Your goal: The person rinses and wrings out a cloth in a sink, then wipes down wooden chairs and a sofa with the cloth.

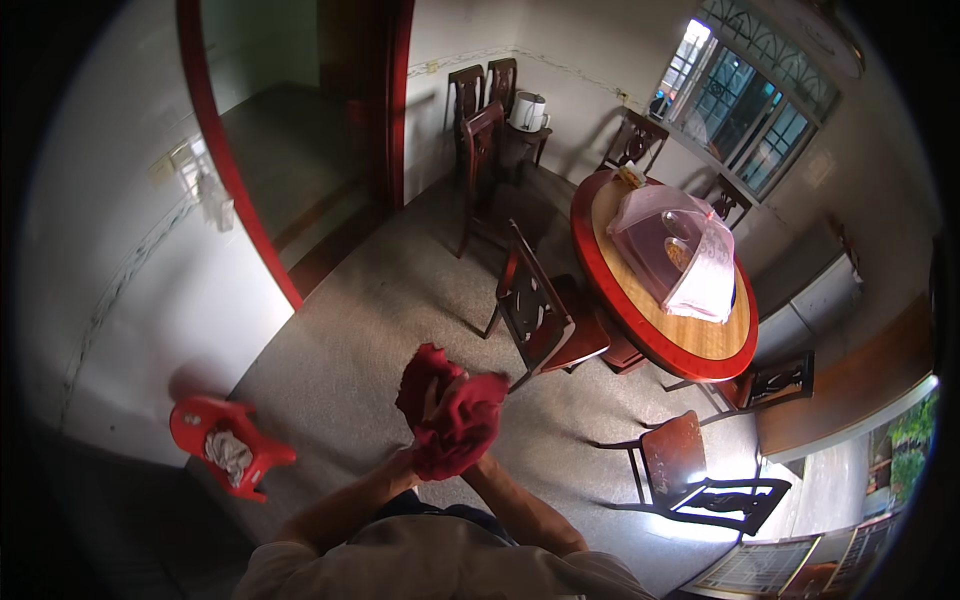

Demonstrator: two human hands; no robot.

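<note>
A dark red cloth [461, 424] is bunched up in front of my body, above the floor. My left hand [433, 396] is among its folds, with some fingers showing between two parts of the cloth. The cloth covers most of my right hand [466, 381], which is close beside the left one. Both forearms reach up to the cloth from below. How each hand's fingers lie under the fabric is largely hidden.
A red plastic stool [262, 454] at the left bears a crumpled pale cloth [229, 454]. Right of centre, wooden chairs [532, 300] surround a round table [660, 352] with a pink mesh food cover [645, 240]. A red-framed doorway [289, 289] opens at upper left.
</note>
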